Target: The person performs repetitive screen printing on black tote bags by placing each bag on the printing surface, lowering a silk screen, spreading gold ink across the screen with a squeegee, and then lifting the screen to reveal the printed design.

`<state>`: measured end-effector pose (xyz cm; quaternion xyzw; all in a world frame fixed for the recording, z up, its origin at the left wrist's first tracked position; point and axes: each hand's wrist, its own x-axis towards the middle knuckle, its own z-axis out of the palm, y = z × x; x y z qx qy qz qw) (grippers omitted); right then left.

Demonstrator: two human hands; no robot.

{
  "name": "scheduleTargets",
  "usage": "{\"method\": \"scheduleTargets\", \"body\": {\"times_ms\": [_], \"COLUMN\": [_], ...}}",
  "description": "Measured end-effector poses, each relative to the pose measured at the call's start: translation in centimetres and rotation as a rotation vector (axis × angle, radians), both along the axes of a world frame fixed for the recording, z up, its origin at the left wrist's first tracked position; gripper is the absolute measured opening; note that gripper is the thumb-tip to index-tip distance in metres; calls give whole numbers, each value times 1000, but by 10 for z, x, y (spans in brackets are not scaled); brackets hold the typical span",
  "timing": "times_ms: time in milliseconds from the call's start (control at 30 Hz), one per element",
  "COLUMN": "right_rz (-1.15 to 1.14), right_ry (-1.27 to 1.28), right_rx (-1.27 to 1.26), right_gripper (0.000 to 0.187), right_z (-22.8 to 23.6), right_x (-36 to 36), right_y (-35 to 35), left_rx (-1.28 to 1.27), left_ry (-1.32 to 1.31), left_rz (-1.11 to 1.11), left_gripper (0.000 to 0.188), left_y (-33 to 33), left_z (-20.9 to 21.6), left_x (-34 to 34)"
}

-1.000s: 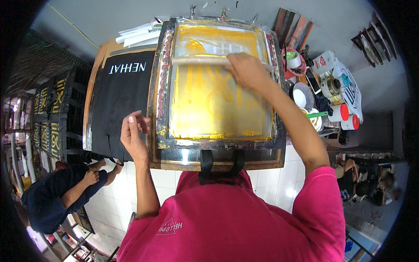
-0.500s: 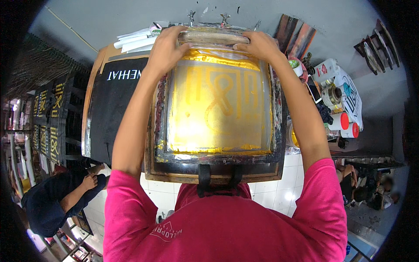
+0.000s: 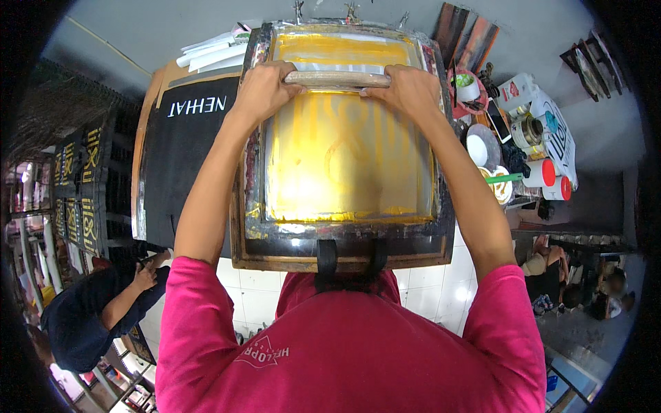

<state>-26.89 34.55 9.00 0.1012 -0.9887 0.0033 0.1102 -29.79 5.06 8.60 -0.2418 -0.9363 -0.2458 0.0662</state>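
Observation:
A squeegee with a worn wooden handle point(image 3: 337, 79) lies crosswise over the far part of a screen-printing frame point(image 3: 443, 186). My left hand point(image 3: 265, 89) grips its left end and my right hand point(image 3: 407, 88) its right end, thumbs on the near side. The frame's mesh point(image 3: 303, 168) is coated with shiny gold ink, and a curved, striped design shows faintly through it. Beyond the squeegee, a streaky band of gold ink point(image 3: 344, 49) covers the mesh. The squeegee's blade is hidden under the handle.
Left of the frame lies black fabric point(image 3: 179, 158) with white lettering on a board. White paper rolls point(image 3: 213, 56) lie behind it. At right are a phone point(image 3: 497, 121), red-lidded jars point(image 3: 540, 172) and a green stick point(image 3: 504, 178). Another person point(image 3: 93, 316) sits at lower left.
Both hands have drawn the squeegee toward me from the frame's far end, uncovering gold-streaked mesh behind it. My view has shifted slightly; more containers show at the right.

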Motion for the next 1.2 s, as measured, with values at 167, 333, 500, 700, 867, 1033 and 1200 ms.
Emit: {"method": "scheduleTargets", "body": {"times_ms": [167, 333, 500, 700, 867, 1033, 1200], "right_rz": [-14, 49, 83, 86, 84, 98, 133], "right_ry": [-22, 20, 88, 0, 20, 154, 125], "right_rx": [-8, -49, -110, -130, -125, -148, -186], "right_gripper": [68, 60, 53, 43, 41, 39, 32], "right_z": [-1, 0, -10, -7, -7, -19, -4], "right_x": [35, 84, 144, 218, 242, 247, 245], "right_y": [-6, -12, -16, -25, -29, -30, -20], "left_rx": [25, 36, 20, -1, 33, 208, 45], "left_ry": [46, 3, -34, -93, -56, 112, 371], "left_rz": [-14, 0, -3, -11, -21, 62, 114], "left_gripper": [33, 28, 24, 34, 51, 108, 137], "left_y": [-3, -9, -14, -25, -31, -49, -77], "left_z": [-1, 5, 9, 15, -1, -38, -73], "left_x": [39, 87, 151, 226, 246, 256, 265]}}
